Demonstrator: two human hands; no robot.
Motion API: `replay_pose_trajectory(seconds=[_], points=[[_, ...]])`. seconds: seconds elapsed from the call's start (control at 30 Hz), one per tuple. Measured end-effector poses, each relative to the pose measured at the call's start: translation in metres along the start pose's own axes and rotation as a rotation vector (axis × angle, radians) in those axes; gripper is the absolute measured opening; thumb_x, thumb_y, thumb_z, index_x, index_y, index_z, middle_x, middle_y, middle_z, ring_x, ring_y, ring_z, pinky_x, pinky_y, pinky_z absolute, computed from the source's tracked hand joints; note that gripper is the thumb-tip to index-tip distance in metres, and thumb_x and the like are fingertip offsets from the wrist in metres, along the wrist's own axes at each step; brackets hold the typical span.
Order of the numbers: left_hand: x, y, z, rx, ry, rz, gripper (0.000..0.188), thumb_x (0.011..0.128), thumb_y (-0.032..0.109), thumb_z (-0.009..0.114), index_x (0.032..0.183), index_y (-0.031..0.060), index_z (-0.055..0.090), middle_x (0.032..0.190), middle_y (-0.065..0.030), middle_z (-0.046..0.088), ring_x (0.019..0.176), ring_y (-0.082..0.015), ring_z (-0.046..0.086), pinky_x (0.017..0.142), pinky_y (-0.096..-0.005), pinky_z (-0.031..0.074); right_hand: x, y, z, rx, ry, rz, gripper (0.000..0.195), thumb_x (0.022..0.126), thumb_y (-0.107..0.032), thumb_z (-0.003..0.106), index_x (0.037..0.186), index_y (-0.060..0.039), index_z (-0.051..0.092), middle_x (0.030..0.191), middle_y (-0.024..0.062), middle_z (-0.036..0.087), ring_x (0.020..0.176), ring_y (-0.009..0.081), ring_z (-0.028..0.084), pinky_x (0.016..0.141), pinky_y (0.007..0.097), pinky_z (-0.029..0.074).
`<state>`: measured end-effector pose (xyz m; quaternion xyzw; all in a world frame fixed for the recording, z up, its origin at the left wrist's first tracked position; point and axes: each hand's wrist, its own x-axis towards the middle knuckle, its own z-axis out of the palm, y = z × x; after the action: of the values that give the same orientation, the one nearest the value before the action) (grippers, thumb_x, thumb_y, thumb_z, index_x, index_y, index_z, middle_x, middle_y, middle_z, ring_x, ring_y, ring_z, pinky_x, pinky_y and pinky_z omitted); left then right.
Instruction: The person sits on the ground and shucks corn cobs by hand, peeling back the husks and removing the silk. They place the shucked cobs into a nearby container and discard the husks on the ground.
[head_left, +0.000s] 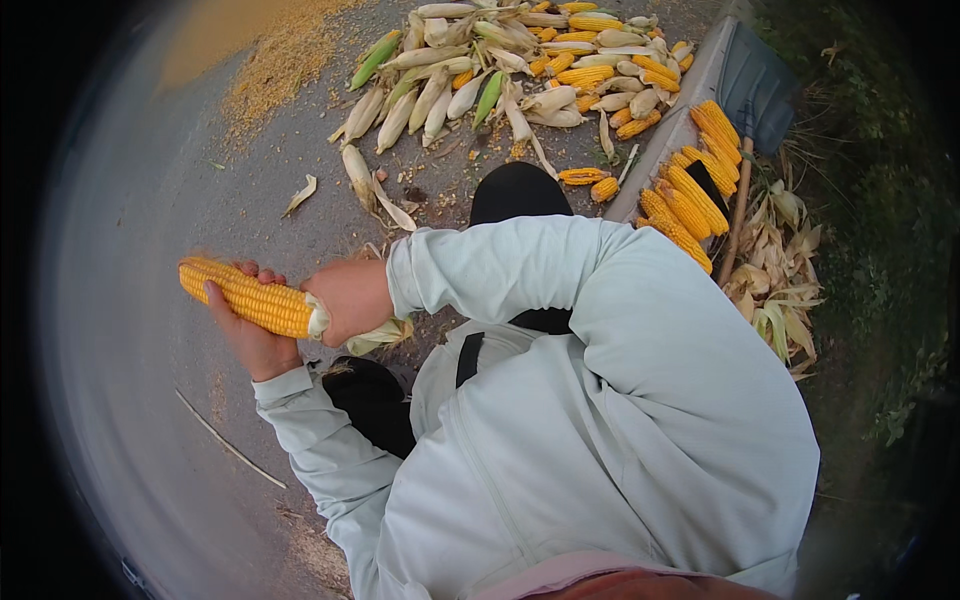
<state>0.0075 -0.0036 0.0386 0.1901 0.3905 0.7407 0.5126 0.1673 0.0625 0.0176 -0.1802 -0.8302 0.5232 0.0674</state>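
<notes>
A yellow ear of corn (247, 296) is held level off to the left, bare of husk along its kernels. My left hand (255, 337) grips the ear from below, its thumb lying on the kernels and its fingertips showing on the far side. My right hand (351, 298) is closed around the base end, where pale husk (319, 315) is folded back. More loose husk (380, 337) hangs below that hand. Some silk clings to the ear's far tip. The right hand hides the stalk end.
A pile of corn ears in husks (435, 82) lies ahead, with husked ears (585, 76) at its right. Husked ears (686, 202) and a black phone-like object (707, 186) rest along the curb (660, 150). Beyond are a shovel (757, 86) and husks (780, 277). Loose kernels (277, 67) lie upper left.
</notes>
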Motion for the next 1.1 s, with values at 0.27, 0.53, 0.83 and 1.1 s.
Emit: replay_pose_trajectory(seconds=[0.27, 0.53, 0.83, 1.1], points=[[-0.023, -0.031, 0.033, 0.291, -0.063, 0.276, 0.032, 0.102, 0.032, 0.052, 0.114, 0.0026, 0.049, 0.095, -0.009, 0.058, 0.08, -0.0198, 0.061, 0.073, -0.0365, 0.053, -0.03, 0.009, -0.016, -0.14, -0.041, 0.091, 0.035, 0.072, -0.028, 0.074, 0.097, -0.0038, 0.069, 0.088, 0.0195, 0.071, 0.085, 0.0385, 0.069, 0.078, 0.0464, 0.054], [-0.034, -0.063, 0.055, 0.975, -0.148, 0.613, 0.037, 0.082, 0.01, 0.078, 0.111, -0.001, 0.057, 0.097, -0.0079, 0.067, 0.086, -0.0148, 0.066, 0.078, -0.0291, 0.054, -0.02, 0.023, -0.014, -0.275, 0.058, 0.034, 0.039, 0.083, -0.024, 0.066, 0.119, -0.0096, 0.063, 0.103, 0.0178, 0.072, 0.098, 0.0391, 0.068, 0.084, 0.0462, 0.054], [-0.019, -0.038, 0.038, 0.564, -0.153, 0.375, 0.035, 0.09, 0.019, 0.069, 0.115, -0.0013, 0.055, 0.097, -0.0118, 0.067, 0.086, -0.0211, 0.067, 0.078, -0.0332, 0.055, -0.014, 0.031, -0.007, -0.267, -0.009, 0.14, 0.035, 0.081, -0.02, 0.07, 0.114, -0.0075, 0.066, 0.106, 0.0191, 0.07, 0.099, 0.0332, 0.068, 0.089, 0.0421, 0.052], [-0.002, -0.027, 0.028, 0.127, 0.035, 0.353, 0.048, 0.1, 0.041, 0.056, 0.127, 0.0032, 0.044, 0.102, -0.0155, 0.063, 0.094, -0.0292, 0.067, 0.085, -0.0445, 0.055, -0.001, 0.023, -0.002, 0.16, 0.272, 0.069, 0.044, 0.074, -0.024, 0.08, 0.11, -0.0039, 0.066, 0.097, 0.0166, 0.072, 0.093, 0.0327, 0.07, 0.083, 0.0404, 0.054]])
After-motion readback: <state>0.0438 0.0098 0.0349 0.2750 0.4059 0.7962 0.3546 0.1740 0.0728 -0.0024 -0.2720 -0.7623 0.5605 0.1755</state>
